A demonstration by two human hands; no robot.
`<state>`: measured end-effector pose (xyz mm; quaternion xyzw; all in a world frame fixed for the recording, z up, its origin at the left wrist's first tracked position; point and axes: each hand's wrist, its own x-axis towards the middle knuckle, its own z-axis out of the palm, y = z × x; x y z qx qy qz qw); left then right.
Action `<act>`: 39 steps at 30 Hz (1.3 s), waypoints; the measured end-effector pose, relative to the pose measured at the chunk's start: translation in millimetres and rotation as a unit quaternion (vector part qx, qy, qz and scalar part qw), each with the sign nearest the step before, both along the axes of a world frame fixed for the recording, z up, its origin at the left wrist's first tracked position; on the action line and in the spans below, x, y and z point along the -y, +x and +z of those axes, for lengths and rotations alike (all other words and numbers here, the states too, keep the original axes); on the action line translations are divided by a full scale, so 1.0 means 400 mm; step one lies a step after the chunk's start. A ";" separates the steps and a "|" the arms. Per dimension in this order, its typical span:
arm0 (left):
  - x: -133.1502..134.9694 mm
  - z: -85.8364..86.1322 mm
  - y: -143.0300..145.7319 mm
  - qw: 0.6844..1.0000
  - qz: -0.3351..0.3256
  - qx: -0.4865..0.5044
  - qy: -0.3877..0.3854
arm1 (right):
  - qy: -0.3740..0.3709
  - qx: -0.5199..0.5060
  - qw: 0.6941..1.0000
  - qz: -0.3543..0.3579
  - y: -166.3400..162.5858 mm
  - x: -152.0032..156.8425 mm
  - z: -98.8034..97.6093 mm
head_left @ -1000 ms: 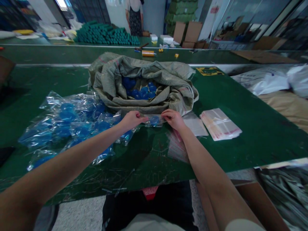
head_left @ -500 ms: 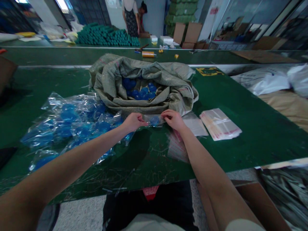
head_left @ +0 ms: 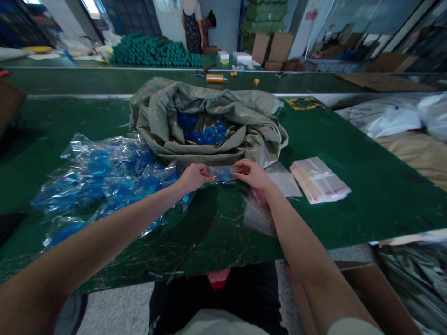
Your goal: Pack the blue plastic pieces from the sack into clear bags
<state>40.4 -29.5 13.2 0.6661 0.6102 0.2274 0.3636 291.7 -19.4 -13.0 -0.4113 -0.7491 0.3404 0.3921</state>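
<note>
Between my two hands a clear plastic bag (head_left: 224,175) with a blue ball-like item inside is held stretched sideways. My left hand (head_left: 195,177) pinches its left end. The fingers of my right hand (head_left: 252,173) are closed on its right end. Right behind the bag sits a grey-green woven sack (head_left: 206,156), its mouth rolled down, with several blue balls (head_left: 206,135) inside. To the left lies a heap of filled clear bags (head_left: 118,188), each with blue contents. Loose flat bags (head_left: 258,216) lie under and beside my right forearm.
A stack of flat clear bags (head_left: 319,180) lies on the green table (head_left: 377,204) at right. Beyond it are a yellow-black taped mark (head_left: 304,103) and an orange bottle-like item (head_left: 215,78). Green rolls (head_left: 153,50) are piled far back near a person (head_left: 192,28). An open carton (head_left: 370,293) stands below right.
My right fingers have shifted slightly along the bag's right end. My left hand keeps its place. In the background, a person has moved a little to the right.
</note>
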 end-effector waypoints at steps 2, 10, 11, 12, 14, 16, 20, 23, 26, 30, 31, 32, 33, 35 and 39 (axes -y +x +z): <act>-0.001 -0.003 -0.001 1.000 -0.003 0.002 0.005 | -0.026 -0.013 1.000 0.007 0.002 -0.001 -0.002; -0.002 -0.008 -0.005 1.000 0.001 -0.019 0.017 | -0.103 -0.057 0.993 0.023 0.008 -0.003 -0.004; -0.002 -0.007 -0.005 1.000 0.001 -0.017 0.017 | -0.105 -0.060 0.992 0.024 0.008 -0.003 -0.005; -0.002 -0.006 -0.005 1.000 0.002 -0.014 0.017 | -0.107 -0.064 0.992 0.026 0.008 -0.004 -0.006; -0.002 -0.004 -0.005 1.000 0.006 -0.008 0.016 | -0.109 -0.075 0.991 0.031 0.008 -0.005 -0.009; -0.001 -0.003 -0.004 1.000 0.006 -0.005 0.015 | -0.109 -0.086 0.990 0.036 0.007 -0.007 -0.013; 0.003 -0.003 0.000 0.999 -0.007 -0.018 0.029 | -0.090 -0.087 0.991 0.047 0.006 -0.013 -0.025; 0.004 -0.001 0.005 0.998 -0.014 -0.038 0.054 | -0.066 -0.072 0.994 0.052 0.006 -0.017 -0.032; 0.003 -0.001 0.006 0.996 -0.010 -0.059 0.068 | -0.056 -0.065 0.995 0.049 0.005 -0.018 -0.033; -0.003 -0.008 0.000 0.997 -0.006 -0.048 0.060 | -0.079 -0.075 0.993 0.041 0.003 -0.014 -0.026; -0.004 -0.010 -0.002 0.997 -0.009 -0.044 0.060 | -0.087 -0.076 0.993 0.040 0.003 -0.013 -0.024; -0.004 -0.012 -0.004 0.997 -0.011 -0.045 0.062 | -0.093 -0.075 0.992 0.038 0.002 -0.011 -0.022; -0.005 -0.012 -0.005 0.997 -0.011 -0.050 0.066 | -0.097 -0.073 0.992 0.036 0.001 -0.010 -0.020; -0.004 -0.010 -0.006 0.995 -0.010 -0.063 0.076 | -0.101 -0.068 0.992 0.033 -0.001 -0.007 -0.018; 0.001 0.004 -0.002 0.994 -0.006 -0.074 0.077 | -0.099 -0.068 0.992 0.028 -0.004 -0.004 -0.019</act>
